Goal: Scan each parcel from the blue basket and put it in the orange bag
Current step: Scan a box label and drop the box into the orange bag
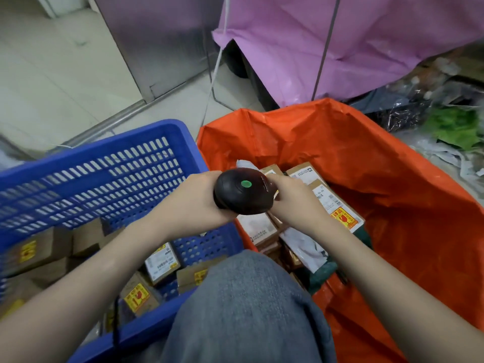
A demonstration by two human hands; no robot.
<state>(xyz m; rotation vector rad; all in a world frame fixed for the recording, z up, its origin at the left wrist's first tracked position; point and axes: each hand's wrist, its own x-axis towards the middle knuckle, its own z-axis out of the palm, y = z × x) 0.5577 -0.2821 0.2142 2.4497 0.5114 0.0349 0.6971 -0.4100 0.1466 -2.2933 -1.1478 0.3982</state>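
Observation:
My left hand [193, 203] grips a black barcode scanner [241, 192] with a green light on top, held over the gap between basket and bag. My right hand [293, 197] holds a small cardboard parcel [272, 176] right in front of the scanner; most of that parcel is hidden behind the scanner and my fingers. The blue basket [110, 163] on the left holds several brown parcels [162, 263] with yellow-and-red stickers. The orange bag [392, 179] on the right is open, with several parcels [337, 205] lying inside.
My knee in blue jeans [246, 305] sits between the basket and the bag. A pink bag [340, 40] hangs on a metal frame behind the orange one. Plastic wrapping and green material [450, 127] lie at the far right. Tiled floor [52, 74] lies at the upper left.

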